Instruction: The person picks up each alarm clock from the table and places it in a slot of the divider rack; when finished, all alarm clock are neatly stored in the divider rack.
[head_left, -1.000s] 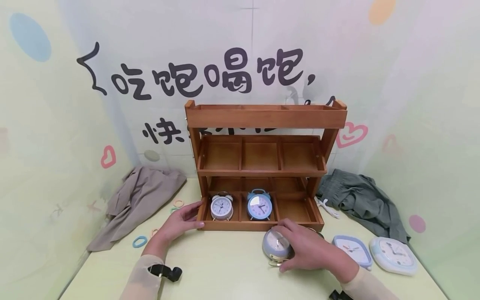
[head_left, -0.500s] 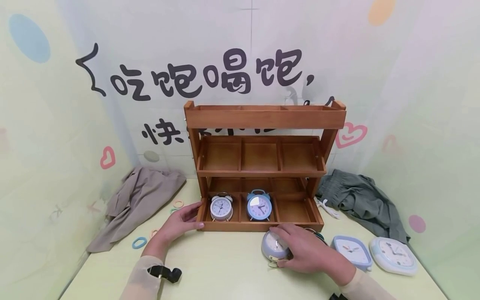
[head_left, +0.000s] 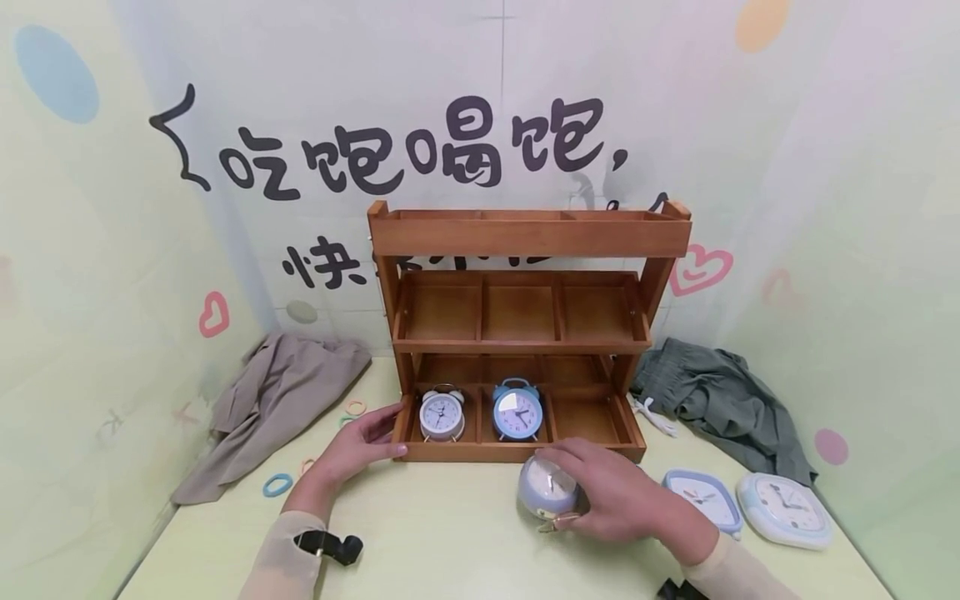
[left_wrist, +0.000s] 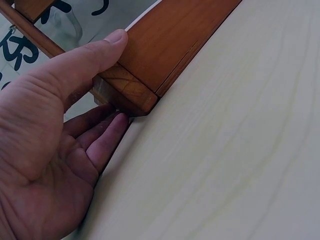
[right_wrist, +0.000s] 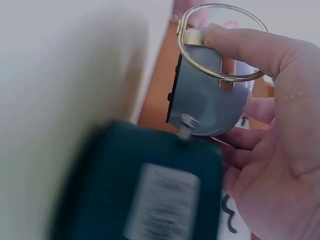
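Observation:
My right hand (head_left: 618,496) grips a grey-blue alarm clock (head_left: 544,493) just in front of the wooden shelf (head_left: 517,452). In the right wrist view, the thumb presses a metal part near the clock's gold ring handle (right_wrist: 227,77), and the other fingers wrap its far side. My left hand (head_left: 356,454) holds the shelf's lower left corner, thumb on the front board and fingers against the end. A white alarm clock (head_left: 442,415) and a blue alarm clock (head_left: 517,413) stand in the bottom tier's left and middle compartments.
A dark green object with a label (right_wrist: 150,147) is close by the right hand, blurred. On the right lie a blue square clock (head_left: 703,498) and a white clock (head_left: 786,508). Cloths, one brown (head_left: 281,400) and one grey-green (head_left: 723,400), flank the shelf; coloured rings (head_left: 277,485) lie left.
The right hand has shifted the grey-blue clock slightly left and tilted its face a little. The dark object glimpsed behind that hand is now mostly covered in the head view. The left hand stays put.

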